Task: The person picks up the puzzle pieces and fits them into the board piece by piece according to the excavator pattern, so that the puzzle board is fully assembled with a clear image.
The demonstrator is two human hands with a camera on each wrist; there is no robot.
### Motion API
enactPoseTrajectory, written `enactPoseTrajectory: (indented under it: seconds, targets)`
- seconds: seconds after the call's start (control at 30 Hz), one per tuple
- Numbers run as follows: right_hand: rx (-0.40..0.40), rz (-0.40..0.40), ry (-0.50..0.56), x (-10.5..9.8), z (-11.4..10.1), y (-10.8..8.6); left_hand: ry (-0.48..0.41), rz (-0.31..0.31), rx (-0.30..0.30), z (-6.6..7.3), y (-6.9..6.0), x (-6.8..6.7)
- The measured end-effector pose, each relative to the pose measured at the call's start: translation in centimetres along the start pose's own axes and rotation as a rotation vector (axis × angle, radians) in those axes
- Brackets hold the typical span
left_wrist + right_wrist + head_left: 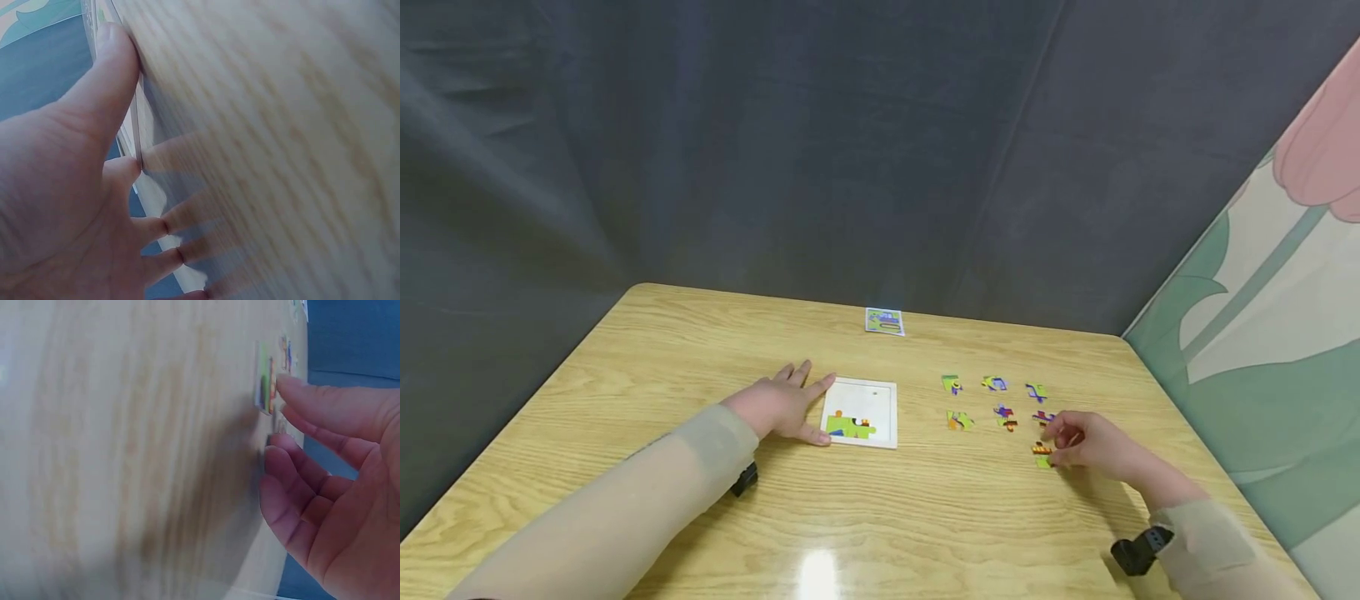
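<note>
My left hand lies flat with spread fingers at the left edge of a white square puzzle board; the thumb touches its lower left corner. Joined green pieces fill the board's lower left part. In the left wrist view, the thumb rests along the board's edge. My right hand pinches a green, red and yellow puzzle piece between thumb and bent forefinger. In the right wrist view, the piece is at the thumb tip; whether it is off the table, I cannot tell.
Several loose puzzle pieces lie in rows right of the board, among them an orange and green piece and a green corner piece. A small picture card lies near the far edge of the wooden table. A dark curtain hangs behind.
</note>
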State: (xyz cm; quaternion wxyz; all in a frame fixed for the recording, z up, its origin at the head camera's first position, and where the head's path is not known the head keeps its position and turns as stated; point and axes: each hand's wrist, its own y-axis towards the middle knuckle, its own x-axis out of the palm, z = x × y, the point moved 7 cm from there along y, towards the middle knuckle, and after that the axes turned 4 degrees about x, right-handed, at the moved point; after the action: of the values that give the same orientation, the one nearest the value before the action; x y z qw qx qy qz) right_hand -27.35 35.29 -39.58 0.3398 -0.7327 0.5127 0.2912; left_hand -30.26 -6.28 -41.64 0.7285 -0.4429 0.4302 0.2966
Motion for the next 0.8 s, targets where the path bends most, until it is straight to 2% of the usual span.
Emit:
enactPoseTrajectory:
  seconds: [0.1,0.37,0.73,0.8]
  targets:
    - [0.013,-0.004,0.006,0.3,0.1,0.2,0.003,-0.001,0.006,0.0,0.0,0.0]
    - [-0.033,-0.019,0.02,1.0,0.1,0.4,0.017,-0.002,0.008,0.1,0.0,-0.1]
    - [0.052,0.01,0.068,1.2,0.1,0.5,0.017,-0.005,0.002,0.3,-0.3,-0.3]
    - [0.047,0.013,0.086,1.3,0.1,0.5,0.016,-0.005,0.001,0.4,-0.3,-0.3]
